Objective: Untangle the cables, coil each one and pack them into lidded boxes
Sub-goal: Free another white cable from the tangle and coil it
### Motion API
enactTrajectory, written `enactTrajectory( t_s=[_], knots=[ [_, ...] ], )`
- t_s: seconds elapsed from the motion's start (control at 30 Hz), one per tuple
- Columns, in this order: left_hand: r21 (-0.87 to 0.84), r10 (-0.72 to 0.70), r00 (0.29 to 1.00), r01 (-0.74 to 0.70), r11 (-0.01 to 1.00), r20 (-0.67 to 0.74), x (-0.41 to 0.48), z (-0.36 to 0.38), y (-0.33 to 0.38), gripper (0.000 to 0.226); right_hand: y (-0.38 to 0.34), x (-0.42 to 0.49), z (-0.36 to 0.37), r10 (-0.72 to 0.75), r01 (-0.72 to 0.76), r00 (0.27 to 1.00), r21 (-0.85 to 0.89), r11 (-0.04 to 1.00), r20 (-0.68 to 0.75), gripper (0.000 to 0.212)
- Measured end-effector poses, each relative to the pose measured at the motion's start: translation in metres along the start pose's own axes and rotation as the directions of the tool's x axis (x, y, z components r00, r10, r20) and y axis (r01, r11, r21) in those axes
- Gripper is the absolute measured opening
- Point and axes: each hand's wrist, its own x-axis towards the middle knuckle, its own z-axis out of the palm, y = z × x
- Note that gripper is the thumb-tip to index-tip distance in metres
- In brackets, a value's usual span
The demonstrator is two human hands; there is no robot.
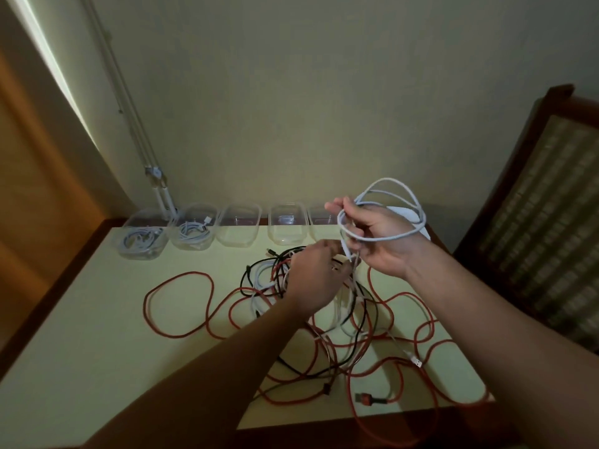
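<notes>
A tangle of red, black and white cables [327, 306] sprawls over the pale table [97, 335]. My right hand [385, 241] is raised above it and grips loops of a white cable [392, 189], which wrap round the hand. My left hand [316, 270] sits just below and pinches the same white cable where it runs down into the tangle. A red cable [178, 306] loops out to the left, and its red plug [364, 398] lies near the front edge.
Several clear plastic boxes stand in a row at the table's back edge. The two at the left, one [142, 241] and its neighbour [194, 231], each hold a coiled white cable. A wooden chair [534, 222] stands at the right. White lids [421, 222] lie behind my right hand.
</notes>
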Motion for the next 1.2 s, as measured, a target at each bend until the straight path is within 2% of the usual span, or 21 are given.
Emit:
enactTrajectory(
  t_s=[0.07, 0.1, 0.13, 0.17, 0.23, 0.27, 0.33, 0.43, 0.53, 0.6, 0.63, 0.7, 0.8, 0.93, 1.0, 1.07, 1.1, 1.17, 1.2],
  knots=[
    [-0.121, -0.113, 0.993, 0.117, 0.986, 0.037, 0.001, -0.001, -0.001, 0.013, -0.002, 0.001, 0.003, -0.032, 0.03, 0.999, -0.152, 0.988, -0.011, 0.014],
    [-0.247, -0.209, 0.975, 0.222, 0.943, 0.076, 0.002, -0.005, 0.0, 0.013, -0.003, 0.003, 0.002, -0.057, 0.046, 0.997, -0.224, 0.973, -0.043, 0.014],
    [-0.417, -0.297, 0.945, 0.326, 0.848, 0.134, 0.002, -0.009, 0.001, 0.019, -0.004, 0.003, 0.001, -0.084, 0.057, 0.993, -0.284, 0.957, -0.084, 0.015],
    [-0.577, -0.352, 0.912, 0.406, 0.709, 0.21, 0.003, -0.015, 0.004, 0.025, -0.004, 0.003, -0.002, -0.108, 0.059, 0.986, -0.336, 0.94, -0.126, 0.016],
    [-0.743, -0.354, 0.856, 0.508, 0.436, 0.377, 0.004, -0.031, 0.015, 0.039, 0.0, 0.002, -0.01, -0.137, 0.041, 0.971, -0.432, 0.901, -0.195, 0.024],
    [-0.771, -0.32, 0.834, 0.543, 0.332, 0.449, 0.004, -0.039, 0.022, 0.043, 0.002, 0.001, -0.014, -0.152, 0.032, 0.965, -0.478, 0.878, -0.214, 0.028],
    [-0.78, -0.232, 0.805, 0.59, 0.207, 0.547, 0.0, -0.054, 0.033, 0.043, 0.005, -0.004, -0.017, -0.201, 0.048, 0.954, -0.551, 0.833, -0.221, 0.03],
    [-0.759, -0.192, 0.774, 0.631, 0.16, 0.604, -0.007, -0.074, 0.045, 0.033, 0.002, -0.019, -0.013, -0.261, 0.118, 0.948, -0.56, 0.82, -0.183, 0.036],
    [-0.74, -0.167, 0.743, 0.666, 0.088, 0.649, -0.015, -0.095, 0.057, 0.034, -0.007, -0.039, -0.007, -0.311, 0.184, 0.945, -0.621, 0.762, -0.102, 0.049],
    [-0.729, -0.158, 0.723, 0.684, 0.029, 0.672, -0.02, -0.11, 0.064, 0.037, -0.016, -0.054, -0.003, -0.333, 0.212, 0.94, -0.647, 0.732, -0.069, 0.045],
    [-0.722, -0.14, 0.714, 0.692, -0.005, 0.686, -0.023, -0.118, 0.067, 0.038, -0.02, -0.061, 0.0, -0.339, 0.223, 0.938, -0.628, 0.745, -0.068, 0.042],
    [-0.703, -0.098, 0.697, 0.709, -0.057, 0.71, -0.031, -0.134, 0.077, 0.034, -0.024, -0.075, 0.006, -0.371, 0.273, 0.927, -0.577, 0.77, -0.056, 0.054],
    [-0.698, -0.083, 0.693, 0.715, -0.048, 0.716, -0.045, -0.155, 0.095, 0.027, -0.03, -0.099, 0.018, -0.454, 0.346, 0.891, -0.624, 0.701, -0.016, 0.06],
    [-0.748, -0.089, 0.745, 0.663, 0.002, 0.661, -0.063, -0.183, 0.119, 0.02, -0.047, -0.135, 0.032, -0.477, 0.424, 0.873, -0.634, 0.647, 0.098, 0.036],
    [-0.795, -0.137, 0.795, 0.602, 0.07, 0.59, -0.073, -0.197, 0.13, 0.021, -0.052, -0.148, 0.035, -0.475, 0.451, 0.864, -0.679, 0.58, 0.168, 0.025],
    [-0.835, -0.208, 0.84, 0.532, 0.138, 0.501, -0.084, -0.213, 0.138, 0.018, -0.056, -0.16, 0.031, -0.484, 0.431, 0.856, -0.764, 0.48, 0.179, 0.012],
    [-0.85, -0.241, 0.858, 0.497, 0.174, 0.453, -0.088, -0.221, 0.141, 0.014, -0.059, -0.166, 0.029, -0.475, 0.405, 0.858, -0.826, 0.392, 0.195, 0.011],
    [-0.852, -0.296, 0.882, 0.446, 0.273, 0.367, -0.097, -0.238, 0.147, 0.01, -0.063, -0.18, 0.026, -0.369, 0.326, 0.898, -0.924, 0.199, 0.238, 0.013],
    [-0.842, -0.313, 0.887, 0.435, 0.318, 0.34, -0.101, -0.247, 0.151, 0.011, -0.063, -0.189, 0.026, -0.285, 0.29, 0.929, -0.942, 0.17, 0.235, 0.02]
  ],
)
